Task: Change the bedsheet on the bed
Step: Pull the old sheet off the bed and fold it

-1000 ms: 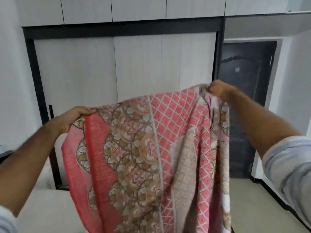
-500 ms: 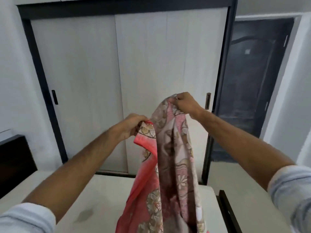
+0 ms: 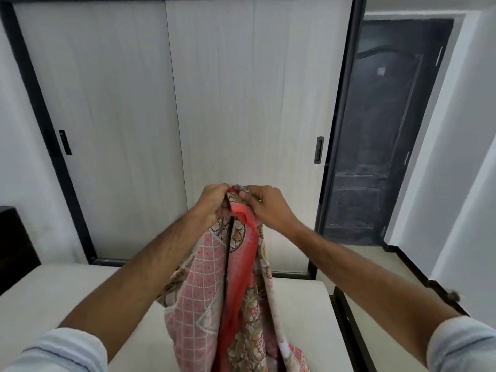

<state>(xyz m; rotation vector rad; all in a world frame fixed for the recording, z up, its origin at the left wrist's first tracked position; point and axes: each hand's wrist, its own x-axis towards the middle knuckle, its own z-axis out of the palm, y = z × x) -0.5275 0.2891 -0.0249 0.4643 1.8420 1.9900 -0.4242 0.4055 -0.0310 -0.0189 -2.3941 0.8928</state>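
While both hands meet at chest height, the left hand (image 3: 212, 204) and right hand (image 3: 264, 206) pinch the patterned red bedsheet's (image 3: 233, 291) top edge with curled fingers; it hangs over the bare mattress (image 3: 67, 294).

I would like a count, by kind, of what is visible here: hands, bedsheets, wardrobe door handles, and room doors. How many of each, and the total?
Hands: 2 (left hand, right hand)
Bedsheets: 1 (patterned bedsheet)
Wardrobe door handles: 2 (left handle, right handle)
Room doors: 1 (dark door)
Total: 6
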